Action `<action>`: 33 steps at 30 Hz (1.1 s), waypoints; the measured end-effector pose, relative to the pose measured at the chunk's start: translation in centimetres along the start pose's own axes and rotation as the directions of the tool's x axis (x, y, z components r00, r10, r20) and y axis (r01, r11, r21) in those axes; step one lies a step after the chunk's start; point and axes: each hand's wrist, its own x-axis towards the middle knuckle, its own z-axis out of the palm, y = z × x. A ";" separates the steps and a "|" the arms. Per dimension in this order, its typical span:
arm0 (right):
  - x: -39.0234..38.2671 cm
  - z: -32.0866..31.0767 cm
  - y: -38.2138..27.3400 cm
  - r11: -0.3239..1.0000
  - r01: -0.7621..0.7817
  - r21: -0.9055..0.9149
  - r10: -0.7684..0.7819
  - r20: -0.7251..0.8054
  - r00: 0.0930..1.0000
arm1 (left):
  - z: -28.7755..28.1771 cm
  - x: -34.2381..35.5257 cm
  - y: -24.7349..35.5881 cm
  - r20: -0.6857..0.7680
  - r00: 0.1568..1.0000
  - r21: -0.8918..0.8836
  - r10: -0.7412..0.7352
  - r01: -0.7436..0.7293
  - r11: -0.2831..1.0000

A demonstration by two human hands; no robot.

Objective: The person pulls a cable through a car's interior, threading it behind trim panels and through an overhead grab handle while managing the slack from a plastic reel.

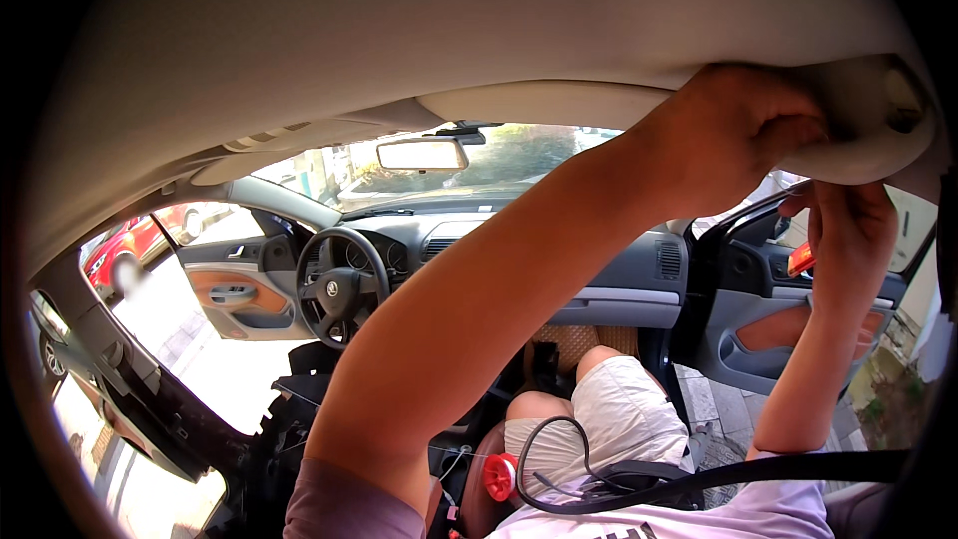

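Note:
My left arm reaches across to the ceiling grab handle (866,162) above the passenger door at the upper right. There my left hand (743,130) is closed, its curled fingers at the front end of the handle. My right hand (856,225) is raised just below the handle with its fingers bent, the fingertips partly hidden behind it. A small red thing (801,260) sticks out of my right hand; its kind cannot be made out. At the handle's rear end a dark recess (904,120) shows in the mount.
The beige headliner (449,30) hangs close overhead, with a sun visor (539,102) ahead. Steering wheel (342,287) and mirror (422,154) lie forward. Both front doors stand wide. A red spool (499,477) and a black cable (524,449) lie by my lap.

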 end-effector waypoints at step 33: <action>-8.7 4.1 5.4 0.922 0.374 -0.101 -0.269 0.529 0.805 | -19.7 -34.5 12.8 -0.495 0.637 0.509 -0.591 0.764 0.397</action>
